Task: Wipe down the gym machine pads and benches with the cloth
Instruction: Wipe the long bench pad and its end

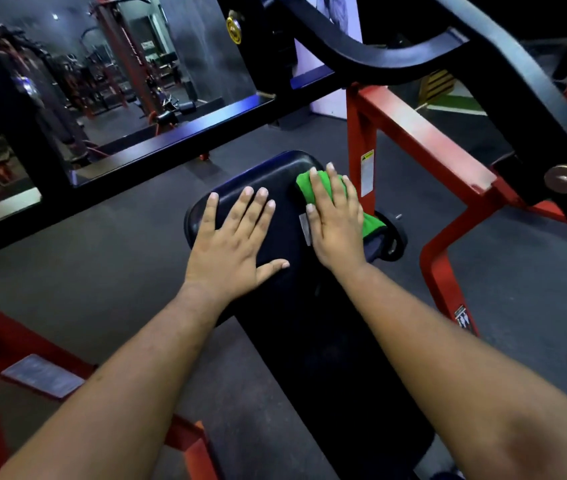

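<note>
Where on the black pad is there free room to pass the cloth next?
Free: the pad strip between the left hand and right hand, and the long near part between the forearms. Crowded: the far right corner, under the green cloth.

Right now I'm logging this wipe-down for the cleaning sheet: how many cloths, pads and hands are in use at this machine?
Cloths: 1, a green cloth under the right hand
Pads: 1, a black pad
Hands: 2, the right one and the left hand, both flat on top
Total: 4
</note>
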Demonstrator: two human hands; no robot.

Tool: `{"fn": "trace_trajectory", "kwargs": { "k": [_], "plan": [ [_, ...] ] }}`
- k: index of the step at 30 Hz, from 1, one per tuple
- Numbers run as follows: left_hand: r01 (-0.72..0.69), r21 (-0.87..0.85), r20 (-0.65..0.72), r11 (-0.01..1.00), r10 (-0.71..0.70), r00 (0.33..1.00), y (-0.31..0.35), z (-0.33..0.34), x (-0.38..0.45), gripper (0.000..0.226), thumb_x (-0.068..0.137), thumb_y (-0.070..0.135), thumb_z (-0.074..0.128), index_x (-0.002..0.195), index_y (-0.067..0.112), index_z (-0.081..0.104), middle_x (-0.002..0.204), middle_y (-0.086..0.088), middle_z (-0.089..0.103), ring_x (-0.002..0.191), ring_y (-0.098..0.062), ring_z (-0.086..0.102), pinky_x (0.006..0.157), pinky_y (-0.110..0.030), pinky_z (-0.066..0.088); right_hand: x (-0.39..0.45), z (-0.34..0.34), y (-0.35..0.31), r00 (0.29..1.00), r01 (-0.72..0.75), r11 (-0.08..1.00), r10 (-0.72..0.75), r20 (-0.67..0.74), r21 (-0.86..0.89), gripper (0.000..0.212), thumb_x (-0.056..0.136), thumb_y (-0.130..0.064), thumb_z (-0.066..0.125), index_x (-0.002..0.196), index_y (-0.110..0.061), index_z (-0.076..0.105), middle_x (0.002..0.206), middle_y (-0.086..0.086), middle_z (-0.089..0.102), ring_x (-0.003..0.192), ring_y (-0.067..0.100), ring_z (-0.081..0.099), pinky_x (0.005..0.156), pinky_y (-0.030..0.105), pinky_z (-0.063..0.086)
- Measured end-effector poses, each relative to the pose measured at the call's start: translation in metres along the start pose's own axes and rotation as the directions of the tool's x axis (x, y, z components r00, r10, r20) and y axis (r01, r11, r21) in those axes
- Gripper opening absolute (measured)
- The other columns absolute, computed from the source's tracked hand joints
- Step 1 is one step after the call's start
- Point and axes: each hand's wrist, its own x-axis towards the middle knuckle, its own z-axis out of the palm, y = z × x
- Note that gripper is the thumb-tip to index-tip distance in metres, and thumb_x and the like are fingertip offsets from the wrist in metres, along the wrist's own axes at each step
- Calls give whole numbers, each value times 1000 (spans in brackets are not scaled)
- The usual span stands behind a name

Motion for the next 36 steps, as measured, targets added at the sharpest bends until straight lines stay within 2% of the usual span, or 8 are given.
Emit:
{"fn": "trace_trajectory", "kwargs": {
  "k": [7, 11, 15, 20, 24, 27, 32, 36],
  "plan": [
    [24, -21, -27, 999, -25, 999, -1, 1, 1, 98, 92, 83, 14, 163, 16, 8, 171, -4, 4, 158, -22, 2, 124, -61, 1, -138, 12, 42, 985, -142, 986, 149, 90, -82, 56, 106, -47, 30, 161, -40, 18, 172, -4, 0, 156, 32, 8, 112, 68, 28],
    [-11, -75, -90, 997, 5, 996, -4, 4, -4, 102, 89, 87, 14, 163, 18, 3, 171, -3, 6, 158, -20, 5, 124, -61, 7, -72, 12, 1, 996, -73, 997, 75, 51, -40, 55, 104, -37, 35, 159, -30, 28, 170, 1, 16, 150, 39, 20, 108, 67, 32],
    [-34, -130, -166, 991, 13, 986, -3, 9, -8, 101, 90, 87, 19, 164, 19, 5, 171, -5, 5, 158, -21, 5, 123, -62, 13, -31, 7, -23, 1000, -21, 999, 22, 21, -50, 60, 104, -38, 33, 162, -30, 20, 171, -3, 10, 155, 30, 12, 114, 63, 27],
    [-41, -82, -156, 996, 28, 987, 1, 10, -10, 92, 96, 80, 16, 163, 18, 7, 172, -6, 1, 158, -22, 0, 121, -63, -3, -187, 27, 7, 987, 64, 993, -48, 152, -103, 60, 106, -44, 34, 162, -35, 14, 171, -8, 0, 157, 26, 8, 112, 59, 32],
    [-167, 64, -152, 984, 176, 973, 6, 18, -34, 85, 101, 73, 13, 163, 15, 10, 171, -8, 2, 158, -23, 0, 113, -68, -23, -242, 35, 21, 974, -89, 994, 102, 202, -69, 57, 107, -47, 26, 161, -39, 9, 171, -7, -2, 157, 29, 4, 109, 70, 30],
    [-176, 6, -218, 984, 173, 960, 10, 26, -49, 74, 106, 64, 22, 161, 14, 22, 170, -8, 14, 157, -23, 12, 116, -66, -17, -197, 36, -29, 971, -216, 976, 214, 106, 4, 56, 106, -40, 30, 161, -34, 17, 171, -6, 5, 157, 29, 5, 113, 68, 22],
    [-135, -210, -256, 968, 79, 963, 13, 17, -48, 63, 109, 51, 31, 159, 12, 30, 167, -10, 24, 155, -25, 21, 119, -68, 5, -210, 53, -55, 982, 155, 982, -141, 126, -104, 56, 105, -42, 38, 159, -30, 26, 169, -4, 14, 154, 29, 17, 110, 57, 30],
    [-294, -59, -174, 954, 280, 944, 27, 27, -64, 68, 107, 54, 35, 160, 13, 27, 169, -10, 19, 156, -25, 18, 119, -68, 6, -298, 48, 22, 922, 352, 906, -291, 257, -237, 61, 101, -44, 48, 158, -37, 26, 167, -3, 21, 153, 29, 21, 102, 51, 40]
  ]
}}
